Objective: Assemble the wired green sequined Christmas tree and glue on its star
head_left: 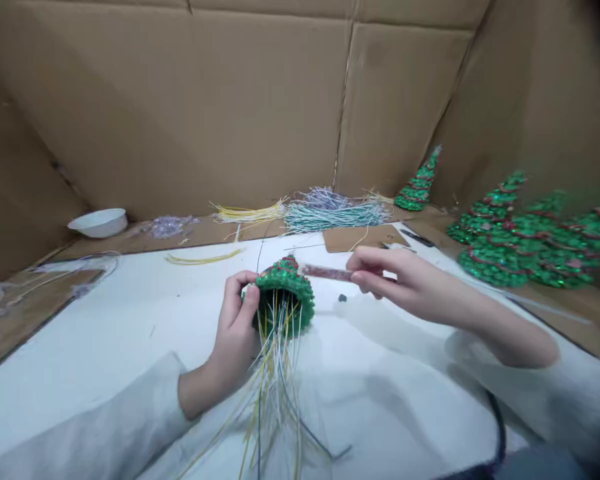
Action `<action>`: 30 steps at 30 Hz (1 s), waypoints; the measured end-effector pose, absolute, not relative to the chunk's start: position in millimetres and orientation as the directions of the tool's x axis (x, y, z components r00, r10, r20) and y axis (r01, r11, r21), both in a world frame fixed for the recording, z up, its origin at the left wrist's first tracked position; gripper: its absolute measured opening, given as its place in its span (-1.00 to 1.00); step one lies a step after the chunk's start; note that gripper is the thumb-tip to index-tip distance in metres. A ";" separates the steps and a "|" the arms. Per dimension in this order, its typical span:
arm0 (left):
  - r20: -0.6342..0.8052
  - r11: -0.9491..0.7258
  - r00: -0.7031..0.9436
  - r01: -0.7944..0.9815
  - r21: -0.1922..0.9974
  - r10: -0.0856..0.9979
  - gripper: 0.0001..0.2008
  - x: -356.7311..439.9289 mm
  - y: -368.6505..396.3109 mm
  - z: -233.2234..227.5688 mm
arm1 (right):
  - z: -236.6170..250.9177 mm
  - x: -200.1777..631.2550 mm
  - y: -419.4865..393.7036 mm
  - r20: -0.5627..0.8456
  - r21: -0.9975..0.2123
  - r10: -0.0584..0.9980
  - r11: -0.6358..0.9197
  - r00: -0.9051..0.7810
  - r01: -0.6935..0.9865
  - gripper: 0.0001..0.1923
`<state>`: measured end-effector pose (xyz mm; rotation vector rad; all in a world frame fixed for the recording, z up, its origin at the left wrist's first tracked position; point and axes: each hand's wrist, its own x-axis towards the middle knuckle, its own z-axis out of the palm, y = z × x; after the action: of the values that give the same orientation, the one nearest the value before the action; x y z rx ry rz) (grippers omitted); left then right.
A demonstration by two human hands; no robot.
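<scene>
Hands at work over a white counter [130, 313] walled in by brown cardboard. The left hand [237, 327] has its grip closed around the rim of a small green beaded cone [286, 293], a half-built sequin tree held just above the counter at centre, its open base turned toward the camera. From that base a loose bundle of wire strands [275, 393], yellow, white and dark, spills downward and fans out. The right hand [400, 280] pinches, with a narrow fingertip grip, one end of a slim reddish beaded strand [326, 272], whose free end meets the cone's tip. Judged from this pose, the strand could slide out of the pinch if tension rises, and the trailing wires could tangle or snag on a sleeve, because they hang unbundled. The cone looks bumpy and glittering; the wires look thin, smooth and springy. At the counter's far edge lie a pale blue and lilac wire bundle [333, 212] and a yellow wire bundle [247, 213], side by side. A shallow white bowl [100, 222] sits far left. A single finished tree [420, 183] stands apart, near the cardboard, while more finished green trees [525, 233] with red garland bands cluster at right.
</scene>
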<state>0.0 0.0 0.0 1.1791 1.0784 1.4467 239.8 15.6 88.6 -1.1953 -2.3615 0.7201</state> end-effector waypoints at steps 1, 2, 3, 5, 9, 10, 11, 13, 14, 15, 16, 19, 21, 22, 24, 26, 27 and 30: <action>0.188 -0.195 -0.084 -0.087 0.977 0.979 -0.84 -0.5 0.5 -1.0 | 84.6 237.5 18.2 0.134 -0.617 0.819 0.509 -0.557 0.600 -0.81; 0.220 -0.224 -0.079 -0.042 0.974 0.972 -0.84 -1.1 1.1 -2.0 | 80.6 235.4 20.9 0.160 -0.620 0.814 0.522 -0.558 0.585 -0.81; 0.248 -0.248 -0.073 0.001 0.969 0.966 -0.84 -1.7 1.5 -2.8 | 76.6 233.3 23.4 0.192 -0.616 0.808 0.541 -0.557 0.573 -0.82; 0.295 -0.289 -0.060 0.094 0.953 0.954 -0.83 -3.1 2.0 -4.1 | 68.4 229.3 27.7 0.279 -0.565 0.780 0.605 -0.560 0.561 -0.83; 0.325 -0.313 -0.035 0.188 0.931 0.945 -0.82 -4.9 1.6 -4.9 | 52.6 224.3 33.0 0.479 -0.398 0.681 0.731 -0.554 0.554 -0.86; 0.336 -0.322 -0.031 0.206 0.924 0.941 -0.82 -4.8 1.3 -4.8 | 48.7 224.0 34.0 0.524 -0.363 0.654 0.751 -0.547 0.551 -0.87; 0.349 -0.334 -0.029 0.226 0.915 0.937 -0.82 -4.6 1.0 -4.5 | 44.9 224.1 34.9 0.568 -0.324 0.623 0.770 -0.538 0.549 -0.88; 0.375 -0.354 -0.032 0.264 0.897 0.926 -0.83 -3.9 0.4 -3.6 | 37.5 224.9 36.6 0.654 -0.233 0.548 0.802 -0.522 0.551 -0.91; 0.387 -0.362 -0.037 0.282 0.889 0.921 -0.83 -3.6 0.1 -3.0 | 34.2 225.5 37.2 0.687 -0.185 0.509 0.813 -0.519 0.552 -0.91; 0.401 -0.372 -0.041 0.299 0.879 0.915 -0.83 -3.5 -0.3 -2.4 | 31.1 226.0 37.6 0.712 -0.139 0.472 0.820 -0.520 0.555 -0.91; 0.420 -0.386 -0.044 0.317 0.866 0.906 -0.84 -3.6 -0.6 -1.8 | 28.6 226.5 37.6 0.728 -0.099 0.443 0.824 -0.524 0.559 -0.91; 0.485 -0.432 -0.041 0.395 0.811 0.874 -0.87 -5.2 -1.1 -1.5 | 24.3 226.4 35.3 0.741 -0.030 0.410 0.812 -0.532 0.583 -0.89; 0.513 -0.450 -0.026 0.443 0.775 0.858 -0.88 -6.8 -0.6 -2.5 | 23.6 225.2 32.3 0.738 -0.020 0.417 0.800 -0.531 0.600 -0.88; 0.517 -0.452 -0.022 0.452 0.769 0.856 -0.88 -7.7 -0.1 -3.2 | 23.7 224.4 30.7 0.731 -0.022 0.424 0.797 -0.534 0.603 -0.87; 0.527 -0.465 -0.026 0.439 0.769 0.849 -0.84 -9.9 1.1 -3.1 | 23.9 222.8 27.4 0.712 -0.025 0.437 0.798 -0.550 0.602 -0.85; 0.591 -0.520 -0.013 0.459 0.720 0.807 -0.79 -12.8 1.6 0.8 | 24.1 221.6 24.6 0.691 -0.024 0.443 0.804 -0.571 0.594 -0.83; 0.649 -0.566 0.012 0.499 0.656 0.761 -0.79 -14.3 1.3 4.6 | 24.2 221.2 23.5 0.682 -0.025 0.447 0.805 -0.579 0.592 -0.83; 0.802 -0.664 0.170 0.670 0.332 0.573 -0.80 -17.7 -2.3 21.0 | 24.8 220.3 21.2 0.661 -0.038 0.471 0.798 -0.583 0.602 -0.84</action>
<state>-17.7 -2.3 21.0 2.4752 1.3205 1.6196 220.3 21.2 24.8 -0.7891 -2.3015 -0.2487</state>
